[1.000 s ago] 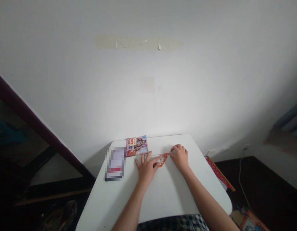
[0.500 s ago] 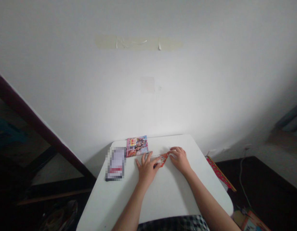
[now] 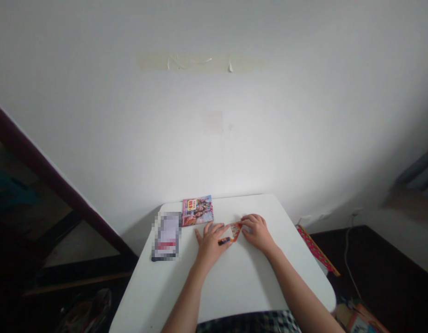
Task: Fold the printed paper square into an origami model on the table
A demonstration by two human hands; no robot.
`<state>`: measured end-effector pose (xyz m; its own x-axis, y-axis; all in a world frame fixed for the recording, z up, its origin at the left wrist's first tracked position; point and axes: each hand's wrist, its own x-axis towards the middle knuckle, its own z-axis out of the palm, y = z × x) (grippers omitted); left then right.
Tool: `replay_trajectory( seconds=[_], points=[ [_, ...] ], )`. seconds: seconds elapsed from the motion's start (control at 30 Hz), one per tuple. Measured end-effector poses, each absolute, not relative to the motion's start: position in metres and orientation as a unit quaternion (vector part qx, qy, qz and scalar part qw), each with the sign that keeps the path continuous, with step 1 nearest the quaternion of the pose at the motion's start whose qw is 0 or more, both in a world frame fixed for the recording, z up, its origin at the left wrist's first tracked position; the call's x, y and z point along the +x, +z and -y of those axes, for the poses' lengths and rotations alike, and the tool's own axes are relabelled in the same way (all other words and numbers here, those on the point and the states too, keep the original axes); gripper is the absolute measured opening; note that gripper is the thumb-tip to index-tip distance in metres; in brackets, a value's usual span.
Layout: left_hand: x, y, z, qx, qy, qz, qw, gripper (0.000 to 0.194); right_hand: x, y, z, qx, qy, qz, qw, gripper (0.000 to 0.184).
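Observation:
A small folded sheet of printed paper (image 3: pixel 235 232), orange and white with a dark patch at its near left end, lies on the white table (image 3: pixel 241 282). My left hand (image 3: pixel 209 241) rests over its left part, fingers spread and laid down, so that part is hidden. At the paper's right corner, my right hand (image 3: pixel 257 232) has its fingers bent and closed on the edge, thumb near the index finger. Just beyond my left hand is a colourful printed leaflet (image 3: pixel 198 211) with a yellow price label.
A blurred-out phone-like object (image 3: pixel 167 236) lies at the table's left side. The white wall (image 3: pixel 214 162) rises right behind the table. Left of it stands a dark-framed opening (image 3: pixel 61 171). A red patterned item (image 3: pixel 316 249) and a cable (image 3: pixel 349 263) are on the right.
My left hand's fingers have shifted slightly and uncovered more of the paper, including its dark patch. My right hand has lowered a little onto the paper's right corner.

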<state>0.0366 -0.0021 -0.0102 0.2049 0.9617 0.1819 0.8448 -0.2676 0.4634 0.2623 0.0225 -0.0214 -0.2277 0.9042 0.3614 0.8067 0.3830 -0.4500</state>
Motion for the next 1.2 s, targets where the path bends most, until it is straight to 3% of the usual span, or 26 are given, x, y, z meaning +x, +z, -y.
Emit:
replay_trajectory(
  seconds=[0.33, 0.53, 0.9, 1.2],
  points=[
    [0.0369, -0.0061, 0.0032, 0.789, 0.247, -0.554, 0.103, 0.043, 0.2613, -0.0201, -0.0212, -0.534, 0.081, 0.791, 0.286, 0.032],
    [0.0363, -0.0109, 0.0017, 0.788, 0.243, -0.556, 0.104, 0.051, 0.2592, -0.0181, -0.0191, -0.535, 0.072, 0.792, 0.283, 0.029],
    [0.0368, -0.0100, 0.0011, 0.796, 0.247, -0.546, 0.079, 0.047, 0.2598, -0.0177, -0.0187, -0.536, 0.071, 0.801, 0.256, 0.042],
    [0.0364, -0.0093, 0.0012, 0.791, 0.254, -0.549, 0.090, 0.050, 0.2587, -0.0196, -0.0207, -0.539, 0.064, 0.801, 0.253, 0.042]
  ],
)
